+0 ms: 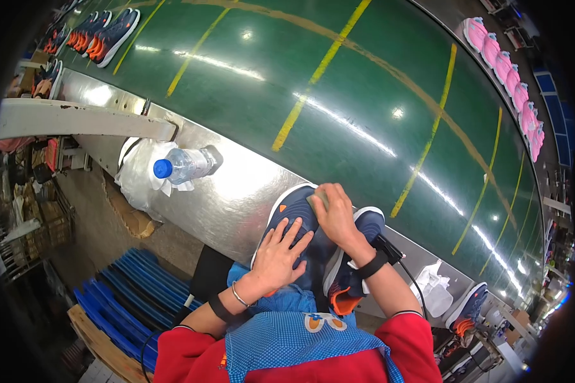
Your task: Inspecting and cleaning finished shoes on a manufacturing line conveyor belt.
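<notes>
Head view: the left hand (281, 256) spreads wide over a navy sneaker (295, 208) at the steel bench's (236, 179) edge, probably steadying it, while the right hand's (336, 214) grip is narrow, pinching a small greyish pad (317, 202) near its toe; a second sneaker (346, 279) sits beside it, presumably its mate; farther left, a blue-capped bottle (188, 165) seems placed clear of the shoes

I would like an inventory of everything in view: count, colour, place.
Nearest shoes: two, navy, centre
Small piece, kind unclear: one, greyish, by toe
Other shoes: several, navy-orange, upper left; one lower right
Pink shoes: several, pink, upper right
Bottle: one, clear, on steel ledge
Belt: one, green, top
Bag: one, white, left
Plastic stack: one, blue, lower left
Apron: one, blue, bottom
Left hand: one, bare, on left shoe
Right hand: one, bare, by toe
</notes>
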Demonstrator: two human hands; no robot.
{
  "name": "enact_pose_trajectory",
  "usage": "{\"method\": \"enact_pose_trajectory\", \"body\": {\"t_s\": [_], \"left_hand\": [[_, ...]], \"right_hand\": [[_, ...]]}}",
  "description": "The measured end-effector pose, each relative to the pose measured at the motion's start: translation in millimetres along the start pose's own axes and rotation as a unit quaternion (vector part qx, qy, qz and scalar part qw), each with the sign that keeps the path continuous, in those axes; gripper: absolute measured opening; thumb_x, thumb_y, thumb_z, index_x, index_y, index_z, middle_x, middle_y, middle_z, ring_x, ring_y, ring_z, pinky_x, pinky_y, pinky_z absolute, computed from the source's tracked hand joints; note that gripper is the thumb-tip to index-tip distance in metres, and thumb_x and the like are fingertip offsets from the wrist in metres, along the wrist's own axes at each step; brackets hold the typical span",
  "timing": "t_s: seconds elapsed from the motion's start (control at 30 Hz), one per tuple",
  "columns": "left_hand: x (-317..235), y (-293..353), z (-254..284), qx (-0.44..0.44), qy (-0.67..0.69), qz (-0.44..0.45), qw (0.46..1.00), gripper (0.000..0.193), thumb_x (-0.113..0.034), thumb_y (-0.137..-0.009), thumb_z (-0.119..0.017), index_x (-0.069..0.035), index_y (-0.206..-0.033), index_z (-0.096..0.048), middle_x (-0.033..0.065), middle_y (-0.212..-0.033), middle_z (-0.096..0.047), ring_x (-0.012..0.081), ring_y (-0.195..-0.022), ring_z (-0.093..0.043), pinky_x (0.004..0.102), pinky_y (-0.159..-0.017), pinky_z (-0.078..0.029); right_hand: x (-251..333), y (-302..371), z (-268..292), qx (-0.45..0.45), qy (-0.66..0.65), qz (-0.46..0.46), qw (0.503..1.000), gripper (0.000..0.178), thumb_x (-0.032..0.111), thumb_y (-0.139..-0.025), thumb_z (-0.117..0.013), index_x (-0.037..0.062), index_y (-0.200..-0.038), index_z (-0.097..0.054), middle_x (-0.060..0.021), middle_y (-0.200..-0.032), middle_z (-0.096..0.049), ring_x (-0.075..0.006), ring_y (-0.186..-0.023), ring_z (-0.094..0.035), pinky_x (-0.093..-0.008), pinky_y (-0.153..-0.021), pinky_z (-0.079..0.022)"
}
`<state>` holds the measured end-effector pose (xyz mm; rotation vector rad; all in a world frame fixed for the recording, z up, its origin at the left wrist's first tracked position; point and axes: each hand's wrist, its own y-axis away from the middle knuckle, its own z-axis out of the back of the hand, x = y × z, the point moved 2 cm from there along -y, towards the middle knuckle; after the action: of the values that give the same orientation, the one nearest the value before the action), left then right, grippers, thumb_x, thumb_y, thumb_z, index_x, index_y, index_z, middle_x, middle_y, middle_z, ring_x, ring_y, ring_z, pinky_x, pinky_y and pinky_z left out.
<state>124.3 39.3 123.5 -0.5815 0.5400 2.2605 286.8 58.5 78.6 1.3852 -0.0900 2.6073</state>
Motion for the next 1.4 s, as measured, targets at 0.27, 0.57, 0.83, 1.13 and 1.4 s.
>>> {"method": "enact_pose_trajectory", "body": {"t_s": [0.27, 0.57, 0.83, 1.13, 1.4], "left_hand": [[-1.2, 2.4, -0.5, -0.016, -0.013, -0.011, 1.0, 0.059, -0.023, -0.063, -0.068, -0.014, -0.119, -0.052, 0.015, -0.131, -0.04, 0.0365, -0.119, -0.039, 0.044, -0.092, -0.04], [-9.4, 3.1, -1.4, -0.011, -0.025, -0.013, 1.0, 0.065, -0.019, -0.063, -0.068, -0.006, -0.122, -0.045, 0.0185, -0.13, -0.037, 0.04, -0.118, -0.037, 0.0448, -0.096, -0.035], [-14.2, 4.8, -5.1, 0.015, -0.083, -0.035, 0.996, 0.069, -0.016, -0.065, -0.067, -0.003, -0.127, -0.038, 0.0179, -0.134, -0.033, 0.0392, -0.121, -0.033, 0.0439, -0.099, -0.033], [-10.6, 6.1, -9.6, 0.017, -0.1, -0.039, 0.994, 0.069, -0.015, -0.067, -0.067, -0.003, -0.128, -0.037, 0.0175, -0.134, -0.033, 0.0356, -0.123, -0.033, 0.0405, -0.101, -0.03], [-9.3, 6.2, -9.9, 0.017, -0.097, -0.036, 0.994, 0.069, -0.015, -0.067, -0.067, -0.003, -0.128, -0.037, 0.0181, -0.133, -0.034, 0.0357, -0.122, -0.033, 0.0408, -0.101, -0.029]], "right_hand": [[12.6, -12.0, -6.0, -0.008, 0.029, -0.03, 0.999, 0.016, 0.008, -0.077, -0.059, 0.0001, -0.09, -0.053, -0.0187, -0.084, -0.054, -0.0377, -0.081, -0.054, -0.0424, -0.069, -0.044], [-6.0, 114.7, 105.7, -0.293, -0.17, -0.152, 0.929, 0.017, 0.007, -0.08, -0.06, 0.0023, -0.094, -0.051, -0.0051, -0.085, -0.056, -0.0118, -0.077, -0.053, -0.0273, -0.066, -0.044], [-108.4, 266.0, 112.8, -0.366, 0.017, -0.348, 0.863, 0.016, 0.01, -0.078, -0.061, 0.0056, -0.092, -0.055, -0.009, -0.082, -0.056, -0.024, -0.072, -0.055, -0.0333, -0.066, -0.043], [-139.7, 322.8, 151.2, -0.408, 0.187, -0.386, 0.806, 0.018, 0.016, -0.072, -0.066, 0.0062, -0.085, -0.056, -0.0101, -0.084, -0.052, -0.0279, -0.086, -0.049, -0.0408, -0.076, -0.037], [-154.7, 330.6, 149.6, -0.365, 0.186, -0.419, 0.81, 0.009, 0.016, -0.071, -0.065, 0.0105, -0.074, -0.059, -0.0065, -0.079, -0.054, -0.0269, -0.083, -0.052, -0.0421, -0.076, -0.037]]}}
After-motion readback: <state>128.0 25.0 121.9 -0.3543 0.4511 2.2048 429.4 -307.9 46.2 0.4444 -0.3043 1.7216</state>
